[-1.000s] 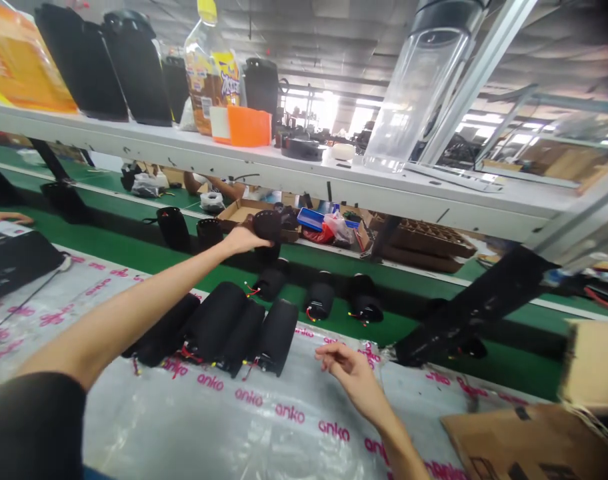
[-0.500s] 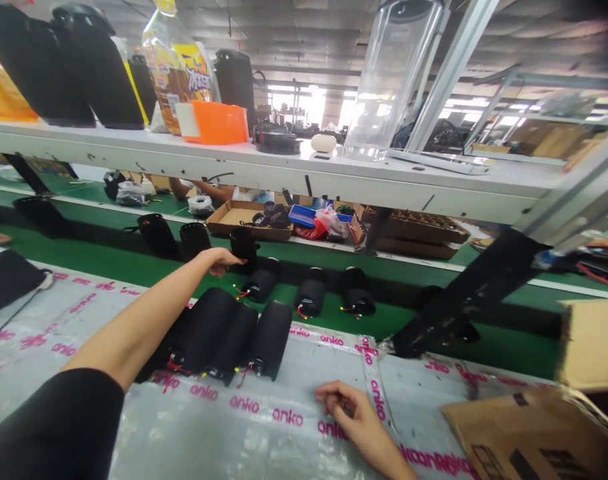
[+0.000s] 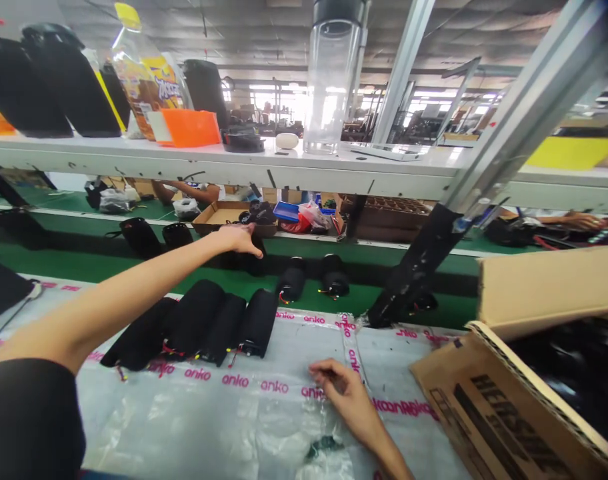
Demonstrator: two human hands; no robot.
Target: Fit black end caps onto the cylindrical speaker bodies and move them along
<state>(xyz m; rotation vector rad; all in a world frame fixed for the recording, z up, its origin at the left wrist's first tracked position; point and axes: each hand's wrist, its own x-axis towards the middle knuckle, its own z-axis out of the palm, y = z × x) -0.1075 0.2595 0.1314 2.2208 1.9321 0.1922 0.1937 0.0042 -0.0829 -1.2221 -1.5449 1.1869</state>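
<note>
My left hand (image 3: pixel 238 240) stretches out over the green belt (image 3: pixel 204 268). Its thumb is on the near side and its fingers on the far side of a dark cylinder (image 3: pixel 255 261), which the hand partly hides. Two black cylinders (image 3: pixel 291 280) with small coloured wires lie on the belt to the right. Closer to me, several black cylindrical housings (image 3: pixel 197 313) rest side by side on the plastic-covered table (image 3: pixel 224 420), with wires at their near ends. My right hand (image 3: pixel 341 393) is low over the table, fingers loosely curled and apart, holding nothing.
A white shelf (image 3: pixel 194 160) crosses above the belt, bearing bottles, an orange tape roll (image 3: pixel 191 127) and a clear cylinder (image 3: pixel 331 87). A slanted black-wrapped post (image 3: pixel 409 267) and an opened cardboard box (image 3: pixel 484 407) are at right. Another person's arm (image 3: pixel 197 193) shows beyond the belt.
My left hand has moved right along the belt, and the cylinder lying nearest it no longer shows lying there. The view has turned right, showing more of the box. My right hand keeps its pose.
</note>
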